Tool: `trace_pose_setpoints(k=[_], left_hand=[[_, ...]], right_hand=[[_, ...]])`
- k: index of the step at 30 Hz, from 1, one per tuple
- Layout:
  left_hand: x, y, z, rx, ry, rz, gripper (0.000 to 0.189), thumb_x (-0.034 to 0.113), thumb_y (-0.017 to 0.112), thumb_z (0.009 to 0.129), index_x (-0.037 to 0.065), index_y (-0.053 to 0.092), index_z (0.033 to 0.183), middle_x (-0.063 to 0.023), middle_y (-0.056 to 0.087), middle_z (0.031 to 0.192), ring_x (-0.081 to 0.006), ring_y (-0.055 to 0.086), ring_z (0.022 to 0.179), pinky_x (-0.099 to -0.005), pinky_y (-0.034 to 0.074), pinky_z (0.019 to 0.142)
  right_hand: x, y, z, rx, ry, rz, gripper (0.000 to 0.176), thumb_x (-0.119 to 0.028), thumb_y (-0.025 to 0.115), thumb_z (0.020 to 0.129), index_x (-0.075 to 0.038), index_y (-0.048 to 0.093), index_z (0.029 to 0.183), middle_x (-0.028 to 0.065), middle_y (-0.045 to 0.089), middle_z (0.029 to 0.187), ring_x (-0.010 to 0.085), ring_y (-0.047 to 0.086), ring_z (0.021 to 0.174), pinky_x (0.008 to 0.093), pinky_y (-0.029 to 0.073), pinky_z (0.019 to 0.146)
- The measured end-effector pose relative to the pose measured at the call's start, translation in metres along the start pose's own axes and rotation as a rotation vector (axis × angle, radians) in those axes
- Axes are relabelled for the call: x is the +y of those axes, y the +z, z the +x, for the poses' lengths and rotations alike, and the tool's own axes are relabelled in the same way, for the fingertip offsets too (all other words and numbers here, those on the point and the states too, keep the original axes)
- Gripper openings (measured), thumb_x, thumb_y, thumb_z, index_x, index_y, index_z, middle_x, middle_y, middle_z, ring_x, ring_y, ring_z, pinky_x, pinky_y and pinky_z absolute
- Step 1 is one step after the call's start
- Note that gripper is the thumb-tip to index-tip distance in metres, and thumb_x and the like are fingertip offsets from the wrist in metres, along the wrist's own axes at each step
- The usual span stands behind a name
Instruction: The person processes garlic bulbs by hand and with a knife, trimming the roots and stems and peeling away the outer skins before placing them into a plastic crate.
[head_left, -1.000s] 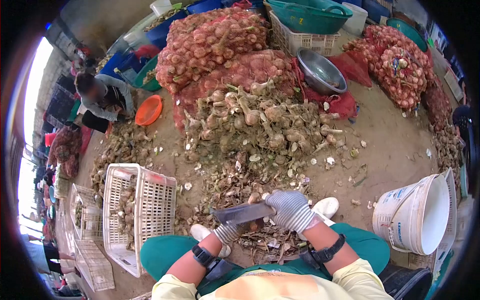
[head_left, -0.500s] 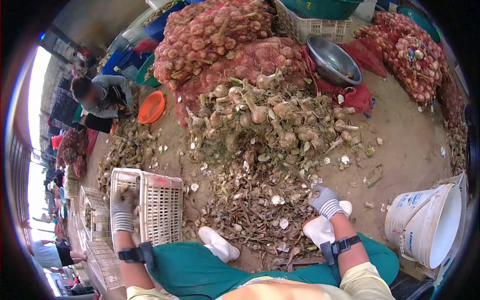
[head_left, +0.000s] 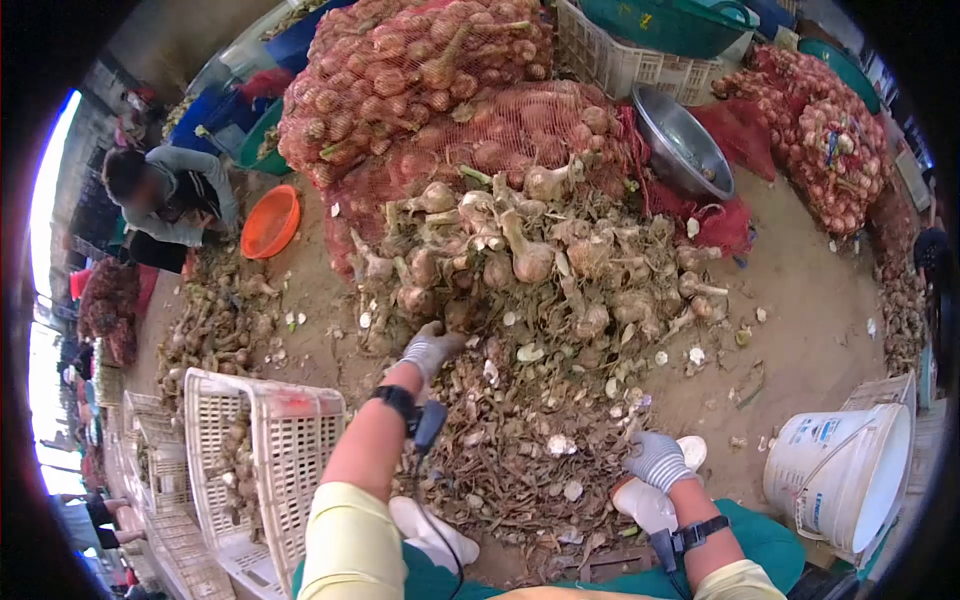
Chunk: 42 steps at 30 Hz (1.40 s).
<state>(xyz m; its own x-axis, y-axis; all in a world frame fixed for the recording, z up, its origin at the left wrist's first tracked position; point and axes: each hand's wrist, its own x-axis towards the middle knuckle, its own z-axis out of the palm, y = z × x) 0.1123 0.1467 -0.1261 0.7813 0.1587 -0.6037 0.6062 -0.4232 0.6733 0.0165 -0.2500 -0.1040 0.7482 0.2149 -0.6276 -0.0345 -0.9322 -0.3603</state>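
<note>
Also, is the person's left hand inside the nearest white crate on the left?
No, the left hand is at the garlic pile's near edge, apart from that white crate.

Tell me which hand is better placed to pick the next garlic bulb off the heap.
Left, most likely: the left hand is at the near edge of the garlic heap. The right hand is farther back, near the right white boot.

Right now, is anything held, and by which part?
It cannot be told: left grip, at brown, round garlic bulbs, and right grip both hide their palms.
</note>
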Motion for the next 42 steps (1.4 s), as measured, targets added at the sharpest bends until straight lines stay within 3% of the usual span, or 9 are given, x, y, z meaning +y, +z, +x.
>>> trace_pose_setpoints(k=[6,14,18,22,30,32,36,37,42], left_hand=[[-0.003,0.047,0.070,0.233,-0.374,-1.022,0.051,0.045,0.056,0.077,0.009,0.052,0.113,-0.0061,0.055,0.109,-0.0234,0.052,0.090,-0.0391,0.045,0.076],[0.024,-0.004,-0.080,-0.212,0.135,-1.147,0.044,0.015,0.060,0.074,0.007,0.043,0.114,-0.0066,0.055,0.090,-0.0216,0.057,0.087,-0.0388,0.053,0.072],[0.041,0.017,-0.130,-0.290,0.218,-0.759,0.072,-0.002,0.068,0.063,0.015,0.032,0.124,-0.0088,0.053,0.091,-0.0210,0.054,0.066,-0.0365,0.050,0.055],[0.070,0.058,-0.177,-0.194,0.479,-0.213,0.082,0.000,0.079,0.053,0.007,0.038,0.123,-0.0054,0.053,0.107,-0.0160,0.052,0.098,-0.0300,0.044,0.088],[0.000,0.103,-0.231,-0.413,0.283,-0.716,0.048,0.020,0.053,0.087,0.006,0.035,0.129,-0.0110,0.049,0.121,-0.0196,0.051,0.106,-0.0310,0.042,0.093],[0.011,0.096,-0.251,-0.361,0.268,-0.054,0.043,0.017,0.045,0.091,0.004,0.032,0.131,-0.0166,0.046,0.125,-0.0229,0.046,0.115,-0.0361,0.037,0.098],[0.013,0.109,-0.269,-0.336,-0.177,-0.945,0.057,0.043,0.039,0.091,0.002,0.033,0.130,-0.0157,0.042,0.127,-0.0249,0.047,0.113,-0.0369,0.033,0.101],[0.003,0.106,-0.271,-1.022,-0.122,-1.546,0.054,0.044,0.041,0.090,0.003,0.038,0.125,-0.0137,0.048,0.122,-0.0237,0.053,0.105,-0.0352,0.040,0.096],[0.020,0.118,-0.302,-0.544,0.086,-1.255,0.026,0.018,0.043,0.092,0.007,0.047,0.115,-0.0095,0.057,0.107,-0.0204,0.057,0.092,-0.0301,0.050,0.080]], right_hand=[[0.002,0.001,0.002,-0.008,-0.018,-0.023,0.026,-0.022,0.053,0.070,-0.007,0.062,0.090,0.0183,0.061,0.078,0.0347,0.059,0.075,0.0407,0.047,0.071],[0.005,0.000,0.008,-0.047,-0.018,-0.011,0.028,-0.029,0.056,0.070,-0.011,0.062,0.091,0.0169,0.062,0.083,0.0336,0.059,0.080,0.0402,0.048,0.073],[-0.011,-0.009,0.001,0.036,-0.120,0.114,0.030,-0.028,0.060,0.067,-0.009,0.061,0.090,0.0167,0.061,0.081,0.0330,0.059,0.077,0.0387,0.048,0.071],[-0.045,-0.034,-0.038,0.215,-0.306,0.353,0.023,-0.022,0.056,0.069,-0.006,0.060,0.086,0.0172,0.059,0.077,0.0332,0.057,0.069,0.0375,0.047,0.064],[-0.074,-0.041,-0.111,0.446,-0.814,0.194,0.015,-0.021,0.061,0.064,-0.009,0.058,0.073,0.0129,0.056,0.065,0.0315,0.057,0.061,0.0397,0.047,0.055],[-0.082,-0.042,-0.126,0.513,-0.806,0.179,0.015,-0.022,0.062,0.064,-0.009,0.057,0.071,0.0131,0.056,0.065,0.0310,0.057,0.061,0.0400,0.047,0.055],[-0.087,-0.044,-0.146,0.554,-0.970,0.167,0.019,-0.020,0.064,0.057,-0.008,0.058,0.071,0.0122,0.055,0.064,0.0318,0.056,0.060,0.0400,0.046,0.056],[-0.085,-0.040,-0.145,0.593,-1.003,0.185,0.021,-0.018,0.064,0.054,-0.008,0.057,0.071,0.0116,0.055,0.063,0.0319,0.056,0.060,0.0397,0.046,0.055],[-0.073,-0.016,-0.122,0.637,-1.021,0.194,0.019,-0.009,0.062,0.059,-0.009,0.058,0.077,0.0106,0.058,0.071,0.0291,0.059,0.068,0.0395,0.048,0.062]])
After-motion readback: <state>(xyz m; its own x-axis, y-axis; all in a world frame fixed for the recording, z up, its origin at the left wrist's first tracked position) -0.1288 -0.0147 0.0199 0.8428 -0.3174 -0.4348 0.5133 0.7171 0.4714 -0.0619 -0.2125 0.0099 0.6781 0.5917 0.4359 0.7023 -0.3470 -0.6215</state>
